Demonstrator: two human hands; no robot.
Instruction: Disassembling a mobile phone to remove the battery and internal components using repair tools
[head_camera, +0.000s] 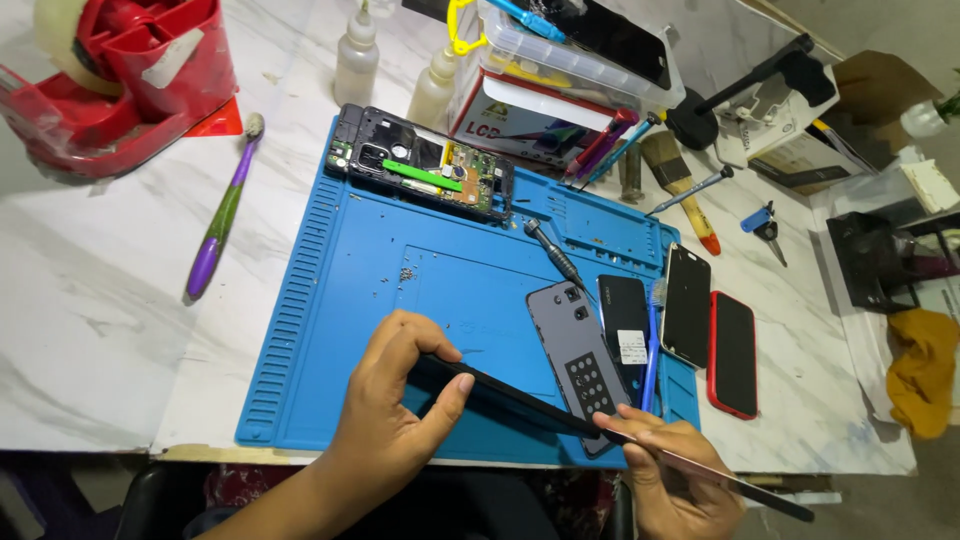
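Thin, stiff, likely fragile dark phone (520, 398) pinched edge-on by left hand (395, 400) over blue mat (330, 300), right hand (672, 470) gripping slim prying tool (740, 485) at its end.

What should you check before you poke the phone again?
1. Left hand grips the dark phone by its edge: ok.
2. Right hand holds the thin tool at the phone's end: ok.
3. Tool tip is actually in the seam: cannot tell, the fingers hide it.
4. Phone is over the blue mat: ok.
5. Loose screws sit away from the hands: ok.
6. Grey back cover lies close under the phone, could get bumped: not ok.
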